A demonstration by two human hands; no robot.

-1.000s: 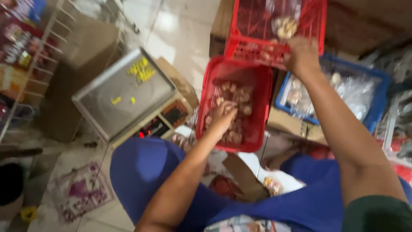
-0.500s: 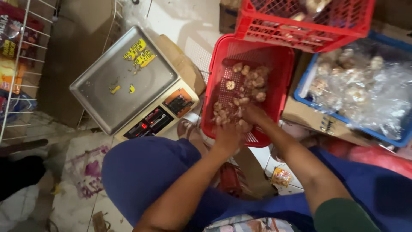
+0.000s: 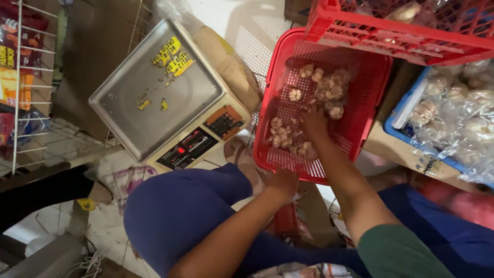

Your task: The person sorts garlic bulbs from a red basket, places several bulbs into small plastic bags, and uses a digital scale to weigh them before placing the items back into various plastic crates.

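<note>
Garlic bulbs (image 3: 329, 90) are scattered inside the red basket (image 3: 370, 108), mostly at its far end and its near left. The right hand (image 3: 314, 126) is laid in the basket among the bulbs; its finger state can't be told. The left hand (image 3: 280, 183) is curled over the basket's near rim. A steel-pan scale (image 3: 154, 90) sits just left; bagged garlic in a blue crate (image 3: 399, 123) right.

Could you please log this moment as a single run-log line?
left hand: grips near rim of red basket | right hand: inside basket, among garlic bulbs | scale: beside basket, tray bare
</note>
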